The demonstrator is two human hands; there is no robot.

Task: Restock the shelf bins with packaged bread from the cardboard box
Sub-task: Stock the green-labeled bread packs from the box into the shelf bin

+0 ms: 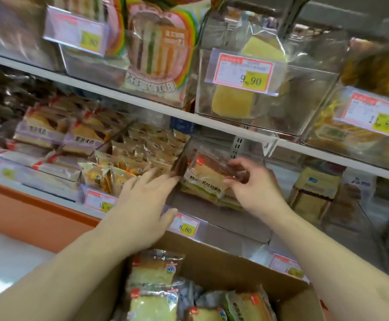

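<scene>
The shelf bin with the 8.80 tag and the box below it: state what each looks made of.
The shelf bin looks like clear, glossy rigid plastic, perhaps acrylic: its contents show through and its edges catch light. The box looks like plain brown cardboard with a matte finish and a folded flap.

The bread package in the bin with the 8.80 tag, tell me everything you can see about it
The bread package is a clear plastic wrapper with a small red logo, dark printed characters and a green band, holding pale, brown-crusted sliced bread. It lies tilted on other packages inside the clear shelf bin, behind the 8.80 price tag. The right hand pinches its right end. The left hand lies flat by the bin's left wall, fingertips close to the package; contact cannot be told.
</scene>
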